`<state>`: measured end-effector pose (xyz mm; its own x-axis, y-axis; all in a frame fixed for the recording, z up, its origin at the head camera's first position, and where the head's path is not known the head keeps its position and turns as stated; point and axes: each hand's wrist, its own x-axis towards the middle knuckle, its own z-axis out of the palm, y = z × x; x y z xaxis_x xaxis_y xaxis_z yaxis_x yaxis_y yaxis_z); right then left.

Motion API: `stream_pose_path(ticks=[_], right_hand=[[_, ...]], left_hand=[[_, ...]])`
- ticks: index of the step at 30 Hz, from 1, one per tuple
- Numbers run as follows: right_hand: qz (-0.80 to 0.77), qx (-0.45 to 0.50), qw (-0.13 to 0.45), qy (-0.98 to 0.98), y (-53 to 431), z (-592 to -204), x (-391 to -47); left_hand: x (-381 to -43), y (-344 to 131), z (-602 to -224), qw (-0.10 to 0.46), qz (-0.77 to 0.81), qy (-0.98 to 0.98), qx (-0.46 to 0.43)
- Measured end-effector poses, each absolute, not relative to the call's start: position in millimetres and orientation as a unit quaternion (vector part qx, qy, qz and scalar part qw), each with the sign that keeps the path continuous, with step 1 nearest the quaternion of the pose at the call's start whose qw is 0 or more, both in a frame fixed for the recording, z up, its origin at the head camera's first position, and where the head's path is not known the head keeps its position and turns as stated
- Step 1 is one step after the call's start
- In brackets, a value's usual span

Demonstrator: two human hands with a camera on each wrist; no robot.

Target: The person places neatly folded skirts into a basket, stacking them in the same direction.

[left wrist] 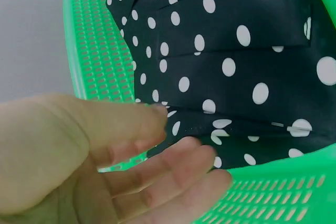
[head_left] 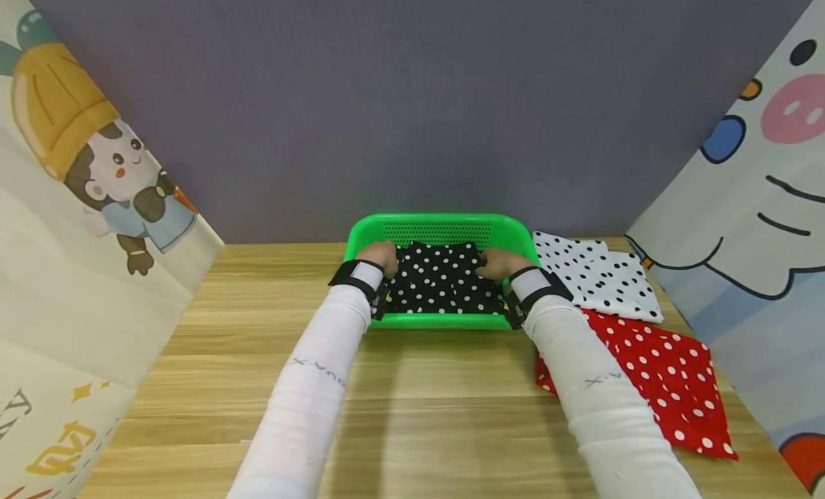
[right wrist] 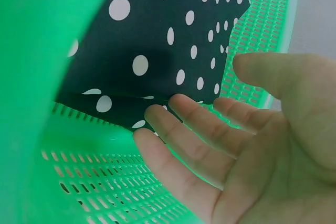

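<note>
A black cloth with white dots (head_left: 445, 278) lies folded inside a green plastic basket (head_left: 445, 321). My left hand (head_left: 379, 255) is inside the basket at the cloth's left side. In the left wrist view its thumb and fingers (left wrist: 184, 174) stand apart, fingertips right at the cloth's edge. Over at the opposite side, my right hand (head_left: 503, 263) has its fingers (right wrist: 194, 153) loosely extended, with the tips by the cloth's edge and the thumb held away. Neither hand grips the cloth.
A white cloth with black dots (head_left: 596, 277) lies right of the basket, partly overlapping a red cloth with white dots (head_left: 670, 384). Behind the basket rises a grey wall (head_left: 412, 112). Printed panels flank the wooden table (head_left: 271, 327) on both sides.
</note>
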<state>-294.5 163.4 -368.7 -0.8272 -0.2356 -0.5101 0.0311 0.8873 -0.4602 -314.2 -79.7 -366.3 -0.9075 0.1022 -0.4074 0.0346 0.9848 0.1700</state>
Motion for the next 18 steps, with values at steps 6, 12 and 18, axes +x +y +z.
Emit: stream_pose_path(ticks=[6, 12, 18], right_hand=[[-0.229, -0.059, 0.302, 0.924, 169, -369, -289], [-0.205, -0.075, 0.289, 0.932, 171, -369, -282], [-0.175, -0.125, 0.247, 0.945, 172, -368, -279]], left_hand=[[-310, -85, -361, 0.236, 0.076, 0.968, 0.04], [-300, -89, -355, 0.227, 0.068, 0.97, 0.06], [-293, -94, -354, 0.225, 0.077, 0.966, 0.098]])
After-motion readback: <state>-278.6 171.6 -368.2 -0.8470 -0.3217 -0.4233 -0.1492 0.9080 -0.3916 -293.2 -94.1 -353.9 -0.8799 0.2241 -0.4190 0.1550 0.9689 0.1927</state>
